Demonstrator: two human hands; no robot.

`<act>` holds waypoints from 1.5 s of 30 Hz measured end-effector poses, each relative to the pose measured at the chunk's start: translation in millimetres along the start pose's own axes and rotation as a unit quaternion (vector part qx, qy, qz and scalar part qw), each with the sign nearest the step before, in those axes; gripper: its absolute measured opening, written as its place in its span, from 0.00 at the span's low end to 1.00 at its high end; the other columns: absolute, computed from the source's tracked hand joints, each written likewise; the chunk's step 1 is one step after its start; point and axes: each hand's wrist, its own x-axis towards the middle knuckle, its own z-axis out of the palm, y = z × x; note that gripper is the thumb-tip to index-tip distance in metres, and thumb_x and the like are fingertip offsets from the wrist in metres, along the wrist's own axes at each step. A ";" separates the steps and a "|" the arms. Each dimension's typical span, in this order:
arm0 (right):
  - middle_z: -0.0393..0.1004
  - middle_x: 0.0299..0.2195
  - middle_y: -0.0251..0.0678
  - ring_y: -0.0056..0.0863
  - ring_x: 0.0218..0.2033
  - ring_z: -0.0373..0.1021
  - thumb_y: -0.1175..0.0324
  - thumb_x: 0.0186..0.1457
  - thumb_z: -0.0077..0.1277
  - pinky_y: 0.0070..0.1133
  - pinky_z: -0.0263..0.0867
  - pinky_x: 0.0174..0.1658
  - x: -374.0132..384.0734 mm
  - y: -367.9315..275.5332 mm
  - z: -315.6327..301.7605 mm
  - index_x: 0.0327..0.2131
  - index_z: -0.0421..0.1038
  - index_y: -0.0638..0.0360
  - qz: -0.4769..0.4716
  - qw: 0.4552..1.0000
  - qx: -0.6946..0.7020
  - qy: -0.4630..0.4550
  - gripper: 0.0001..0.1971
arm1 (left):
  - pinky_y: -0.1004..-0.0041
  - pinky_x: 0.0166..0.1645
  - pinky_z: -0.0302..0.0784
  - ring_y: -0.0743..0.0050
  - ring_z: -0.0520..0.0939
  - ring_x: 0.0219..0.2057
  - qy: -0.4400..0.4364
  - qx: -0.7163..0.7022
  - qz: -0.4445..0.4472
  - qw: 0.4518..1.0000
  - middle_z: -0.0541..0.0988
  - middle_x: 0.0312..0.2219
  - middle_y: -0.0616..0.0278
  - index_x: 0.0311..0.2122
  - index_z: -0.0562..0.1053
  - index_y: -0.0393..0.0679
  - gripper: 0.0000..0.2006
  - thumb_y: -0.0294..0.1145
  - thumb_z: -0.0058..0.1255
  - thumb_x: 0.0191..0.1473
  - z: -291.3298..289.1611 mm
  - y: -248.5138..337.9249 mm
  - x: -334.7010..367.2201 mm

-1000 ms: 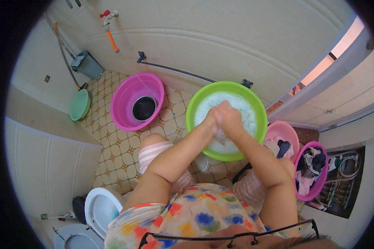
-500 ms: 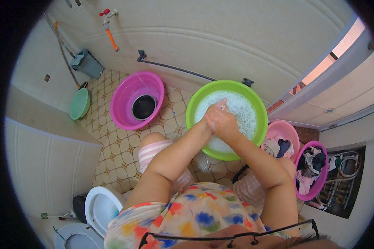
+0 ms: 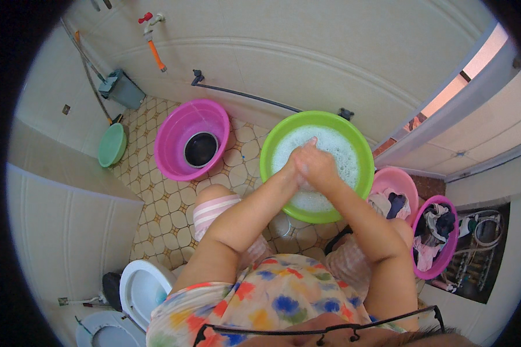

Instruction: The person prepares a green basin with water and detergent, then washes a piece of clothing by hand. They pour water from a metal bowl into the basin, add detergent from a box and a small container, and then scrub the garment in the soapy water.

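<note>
Over the lime-green basin [image 3: 265, 163], my two hands are pressed together. The basin holds white, sudsy water [image 3: 342, 157]. My left hand [image 3: 294, 162] is partly covered by my right hand [image 3: 319, 168], whose fingers close against it. A fingertip or thumb points up toward the far rim. Both hands are closed; anything between them is too hidden to make out.
To the left stands a magenta basin [image 3: 167, 148] with a dark round-bottomed pan or bowl [image 3: 201, 150] in it. Right of my knee are a pink basin [image 3: 408, 184] and a magenta basin [image 3: 449, 253] with clothes. A wall tap [image 3: 154, 23] and toilet [image 3: 134, 283] are also here.
My hands have shifted slightly against each other above the suds, the right hand turning a little more over the left. The basins and clothes stay where they were.
</note>
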 end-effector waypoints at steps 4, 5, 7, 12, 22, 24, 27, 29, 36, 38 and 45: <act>0.67 0.21 0.40 0.42 0.23 0.67 0.66 0.53 0.41 0.31 0.65 0.27 14.6 39.8 -23.9 0.23 0.68 0.59 0.113 0.982 0.111 0.105 0.10 | 0.67 0.30 0.73 0.69 0.77 0.27 0.156 0.133 0.045 0.978 0.75 0.25 0.62 0.29 0.69 0.48 0.11 0.43 0.40 0.55 48.0 -10.6 -12.3; 0.67 0.21 0.40 0.43 0.24 0.67 0.66 0.54 0.40 0.31 0.65 0.28 13.9 37.3 -28.8 0.23 0.68 0.59 0.097 0.985 0.103 0.100 0.10 | 0.65 0.32 0.73 0.67 0.77 0.28 0.172 0.115 0.042 0.977 0.75 0.26 0.61 0.31 0.70 0.47 0.13 0.45 0.40 0.55 59.6 -11.3 -15.4; 0.67 0.21 0.41 0.43 0.24 0.67 0.66 0.54 0.40 0.31 0.66 0.28 8.3 22.9 -33.9 0.24 0.68 0.59 0.062 0.990 0.088 0.087 0.10 | 0.62 0.34 0.73 0.63 0.77 0.29 0.171 0.102 0.027 0.980 0.75 0.28 0.59 0.34 0.70 0.46 0.15 0.48 0.40 0.55 69.4 -8.1 -17.0; 0.67 0.23 0.42 0.42 0.25 0.66 0.65 0.52 0.44 0.33 0.63 0.27 2.5 -35.7 -31.7 0.21 0.66 0.59 -0.082 0.986 0.096 0.109 0.10 | 0.63 0.36 0.74 0.62 0.77 0.32 -0.015 0.049 0.091 0.995 0.76 0.31 0.58 0.37 0.70 0.43 0.19 0.50 0.40 0.55 -49.8 -7.5 12.0; 0.65 0.21 0.32 0.28 0.25 0.62 0.55 0.58 0.39 0.24 0.59 0.28 2.4 79.7 -2.1 0.25 0.65 0.63 0.238 0.875 0.411 0.091 0.19 | 0.67 0.41 0.74 0.66 0.77 0.37 0.103 0.135 0.060 0.984 0.76 0.36 0.58 0.40 0.70 0.41 0.19 0.47 0.40 0.56 76.2 15.4 -40.0; 0.63 0.21 0.28 0.22 0.25 0.61 0.54 0.58 0.38 0.22 0.57 0.29 0.1 81.9 -5.1 0.26 0.65 0.61 0.285 0.804 0.515 0.087 0.19 | 0.69 0.41 0.73 0.68 0.77 0.36 0.123 0.184 0.089 0.971 0.76 0.36 0.59 0.41 0.70 0.41 0.18 0.45 0.40 0.57 79.5 24.3 -44.4; 0.62 0.22 0.26 0.17 0.25 0.58 0.53 0.59 0.38 0.18 0.56 0.30 1.4 66.7 -33.1 0.26 0.64 0.58 0.333 0.720 0.607 0.043 0.18 | 0.72 0.41 0.71 0.72 0.76 0.34 0.131 0.314 0.111 0.934 0.75 0.35 0.60 0.42 0.69 0.42 0.17 0.43 0.39 0.57 69.8 37.3 -54.3; 0.62 0.23 0.25 0.16 0.24 0.57 0.53 0.59 0.38 0.15 0.56 0.30 -1.4 66.8 -37.0 0.26 0.64 0.56 0.330 0.701 0.631 0.040 0.17 | 0.74 0.41 0.69 0.74 0.74 0.33 0.121 0.402 0.130 0.898 0.74 0.33 0.62 0.41 0.70 0.42 0.16 0.44 0.39 0.57 62.5 36.6 -52.8; 0.64 0.25 0.27 0.15 0.28 0.60 0.57 0.58 0.41 0.14 0.58 0.33 -1.6 47.2 -51.8 0.31 0.66 0.58 0.247 0.758 0.604 -0.005 0.14 | 0.76 0.36 0.67 0.79 0.70 0.30 0.114 0.655 0.137 0.734 0.70 0.26 0.69 0.33 0.68 0.41 0.15 0.45 0.42 0.56 77.0 31.9 -58.6; 0.65 0.26 0.28 0.15 0.29 0.61 0.59 0.57 0.42 0.14 0.59 0.33 -1.2 43.3 -54.0 0.32 0.66 0.58 0.255 0.757 0.601 -0.019 0.12 | 0.77 0.36 0.66 0.79 0.69 0.30 0.135 0.695 0.123 0.695 0.69 0.26 0.69 0.33 0.68 0.42 0.15 0.45 0.43 0.55 78.6 33.9 -60.4; 0.69 0.28 0.28 0.15 0.30 0.63 0.64 0.47 0.56 0.16 0.62 0.33 -6.8 48.3 -51.5 0.36 0.69 0.60 0.213 0.789 0.539 -0.202 0.14 | 0.75 0.34 0.69 0.78 0.72 0.29 0.123 0.365 0.234 0.893 0.70 0.25 0.68 0.32 0.68 0.45 0.10 0.41 0.48 0.52 91.2 40.8 -69.7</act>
